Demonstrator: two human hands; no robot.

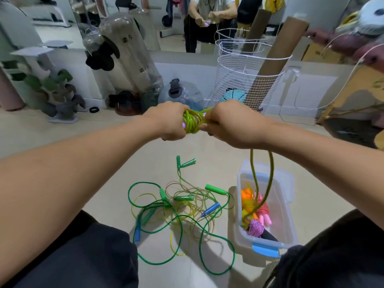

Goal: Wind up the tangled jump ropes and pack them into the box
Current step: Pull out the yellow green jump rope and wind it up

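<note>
Held up between both hands is a lime-green jump rope (193, 121), coiled round its purple handles. My left hand (168, 121) grips the left end of the bundle. My right hand (226, 123) pinches the rope at the right side of the coil. A loose loop of the same rope (270, 173) hangs from my right hand down into the clear plastic box (288, 206). The box holds wound orange, pink and purple ropes (256, 213). On the floor in front of my knees lies a tangle of green and yellow ropes (182, 208) with green and blue handles.
A white wire basket (232, 80) with cardboard tubes stands beyond my hands by the wall. Clear plastic bottles (128, 59) and dumbbells on a rack (60, 94) are at the back left. A mirror shows a seated person. A wooden piece of furniture (353, 96) is at right.
</note>
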